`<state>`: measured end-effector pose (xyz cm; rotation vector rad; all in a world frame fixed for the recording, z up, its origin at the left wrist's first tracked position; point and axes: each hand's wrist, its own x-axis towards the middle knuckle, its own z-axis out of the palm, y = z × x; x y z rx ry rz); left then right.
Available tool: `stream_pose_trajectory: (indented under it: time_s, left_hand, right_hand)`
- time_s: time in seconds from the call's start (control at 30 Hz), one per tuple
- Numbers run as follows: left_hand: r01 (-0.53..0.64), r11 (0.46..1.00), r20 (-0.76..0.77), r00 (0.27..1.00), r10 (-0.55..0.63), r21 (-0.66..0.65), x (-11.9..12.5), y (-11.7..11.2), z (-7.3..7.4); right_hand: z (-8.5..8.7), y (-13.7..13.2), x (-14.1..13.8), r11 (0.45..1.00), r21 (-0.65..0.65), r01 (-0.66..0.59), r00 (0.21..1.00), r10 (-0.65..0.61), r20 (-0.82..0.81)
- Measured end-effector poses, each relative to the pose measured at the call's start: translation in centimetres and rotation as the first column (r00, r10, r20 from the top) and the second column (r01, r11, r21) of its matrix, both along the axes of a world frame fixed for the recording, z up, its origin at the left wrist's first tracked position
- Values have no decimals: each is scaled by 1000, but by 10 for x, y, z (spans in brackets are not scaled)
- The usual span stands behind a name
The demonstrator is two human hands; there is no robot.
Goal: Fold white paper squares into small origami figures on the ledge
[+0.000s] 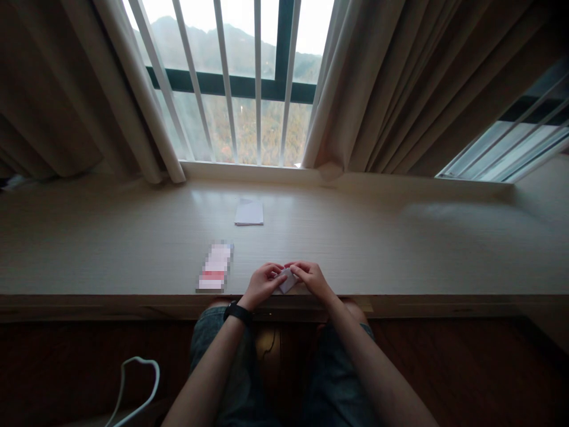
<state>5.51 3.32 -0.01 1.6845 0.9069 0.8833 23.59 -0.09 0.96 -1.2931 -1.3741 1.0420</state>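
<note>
Both hands meet over a small folded piece of white paper point(288, 281) at the front edge of the desk. My left hand point(263, 283), with a black band on its wrist, pinches the paper's left side between thumb and fingers. On the other side, my right hand point(310, 276) grips the upper right of the same paper. Parts of the paper are hidden under the fingers. Farther back lies a small stack of square white paper sheets point(249, 212).
Left of my hands lies a flat, blurred-out rectangular object point(216, 267), pinkish white with a red band. The pale desk point(400, 249) runs along a barred window point(240, 89) with brown curtains point(373, 89). A white cable or loop point(155, 379) shows at lower left.
</note>
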Motion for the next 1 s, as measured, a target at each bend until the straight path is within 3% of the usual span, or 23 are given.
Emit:
stream_pose_trajectory:
  time_s: [0.27, 0.43, 0.77, 0.9, 1.0]
  left_hand:
    - [-1, 998, 22, 1000, 2, -67, -3, 1, -3]
    - [-21, 994, 70, 997, 29, -106, -2, 2, -5]
    - [-70, 991, 84, 993, 80, -113, 1, 1, -9]
    - [-118, 991, 119, 985, 125, -64, 3, -1, -13]
    - [-131, 991, 169, 976, 134, -25, 6, -3, -15]
  right_hand:
    - [-7, 3, -7, 996, 73, 52, 995, -58, 87]
    - [-18, 5, -8, 993, -42, 106, 992, -108, -59]
    - [-16, 2, -9, 976, -123, 178, 972, -194, -129]
    - [-14, -3, -15, 960, -1, 281, 960, -281, -23]
    - [-10, -9, -24, 899, 185, 397, 897, -423, 127]
